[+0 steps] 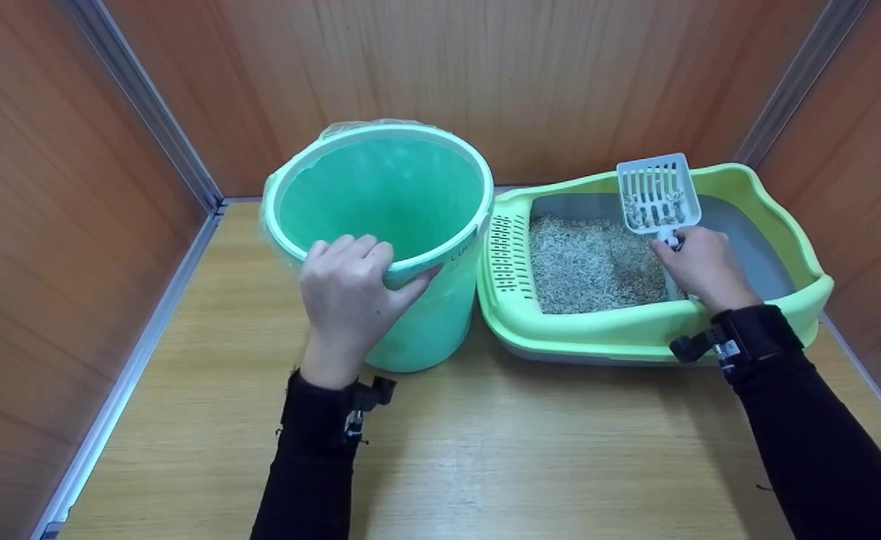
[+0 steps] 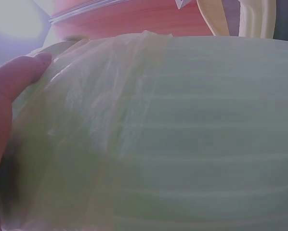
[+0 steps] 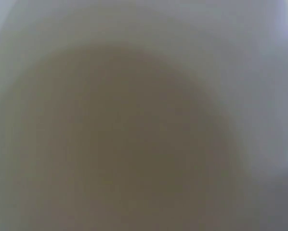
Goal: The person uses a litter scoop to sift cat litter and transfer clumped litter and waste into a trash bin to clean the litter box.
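My left hand (image 1: 350,296) grips the near rim of a green trash bin (image 1: 418,322), fingers over the edge and thumb along the outside. A thin clear bag (image 2: 100,91) lines the bin and folds down its outer wall in the left wrist view. My right hand (image 1: 704,266) holds a light blue slotted litter scoop (image 1: 659,196) by its handle, blade up over the litter box (image 1: 597,326). Bits of litter cling in the scoop's slots. Grey litter (image 1: 582,262) covers the left part of the box floor. The right wrist view is blurred.
The bin and litter box stand side by side on a wooden floor (image 1: 485,442). Wood-grain panels (image 1: 522,82) rise behind and on both sides, joined by grey metal strips (image 1: 163,112). The box has a perforated ledge (image 1: 511,255) on its bin side.
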The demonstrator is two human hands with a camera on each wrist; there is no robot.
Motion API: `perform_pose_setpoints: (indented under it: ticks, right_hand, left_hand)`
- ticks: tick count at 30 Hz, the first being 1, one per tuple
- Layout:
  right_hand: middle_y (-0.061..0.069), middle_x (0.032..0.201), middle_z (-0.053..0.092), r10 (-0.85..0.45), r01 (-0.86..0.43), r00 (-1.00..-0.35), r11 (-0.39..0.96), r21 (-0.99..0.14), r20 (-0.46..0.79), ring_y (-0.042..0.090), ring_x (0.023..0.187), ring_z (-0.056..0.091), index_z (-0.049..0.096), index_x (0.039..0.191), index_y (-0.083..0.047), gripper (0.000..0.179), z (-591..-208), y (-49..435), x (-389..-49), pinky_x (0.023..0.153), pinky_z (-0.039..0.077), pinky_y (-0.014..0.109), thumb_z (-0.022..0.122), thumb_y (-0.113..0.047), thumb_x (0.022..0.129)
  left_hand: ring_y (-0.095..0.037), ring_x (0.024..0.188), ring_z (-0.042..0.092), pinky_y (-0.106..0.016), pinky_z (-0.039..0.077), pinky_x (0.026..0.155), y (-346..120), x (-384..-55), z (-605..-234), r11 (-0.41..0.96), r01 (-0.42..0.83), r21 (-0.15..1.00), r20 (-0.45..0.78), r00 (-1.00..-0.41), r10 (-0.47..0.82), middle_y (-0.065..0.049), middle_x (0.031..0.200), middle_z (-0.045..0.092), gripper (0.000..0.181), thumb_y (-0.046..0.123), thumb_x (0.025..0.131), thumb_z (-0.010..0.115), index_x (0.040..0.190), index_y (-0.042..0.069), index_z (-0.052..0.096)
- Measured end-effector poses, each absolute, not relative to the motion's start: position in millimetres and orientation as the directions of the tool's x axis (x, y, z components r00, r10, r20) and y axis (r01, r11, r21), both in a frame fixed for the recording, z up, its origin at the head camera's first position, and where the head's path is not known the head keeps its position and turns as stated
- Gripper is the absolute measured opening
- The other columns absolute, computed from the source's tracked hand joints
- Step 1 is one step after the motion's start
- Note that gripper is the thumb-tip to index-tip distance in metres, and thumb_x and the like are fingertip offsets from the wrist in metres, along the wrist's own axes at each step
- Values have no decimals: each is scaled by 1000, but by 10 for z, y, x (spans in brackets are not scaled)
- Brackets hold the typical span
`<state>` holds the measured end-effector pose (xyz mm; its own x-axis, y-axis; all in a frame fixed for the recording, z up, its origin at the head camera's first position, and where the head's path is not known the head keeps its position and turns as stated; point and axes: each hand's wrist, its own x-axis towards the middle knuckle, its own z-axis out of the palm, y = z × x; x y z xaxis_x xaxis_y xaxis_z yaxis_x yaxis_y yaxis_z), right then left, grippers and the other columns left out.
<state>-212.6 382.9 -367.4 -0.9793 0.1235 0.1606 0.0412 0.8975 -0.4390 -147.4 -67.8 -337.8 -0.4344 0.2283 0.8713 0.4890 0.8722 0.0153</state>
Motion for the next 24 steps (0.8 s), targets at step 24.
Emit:
perform_pose_setpoints:
  ticks: [24]
  right_hand:
    - [15, 110, 51, 54, 135, -989, 693, -708, -136, 18, 81, 52, 59, 126, 5, 68, -3645, 3962, -2199, 69, 45, 33, 34, -55, 107]
  left_hand:
    - [-25, 55, 45, -40, 35, 57, -669, -1476, -3384, 870, 493, 24, 883, -418, 212, -4, 57, 47, 61, 58, 84, 78, 59, 9, 51]
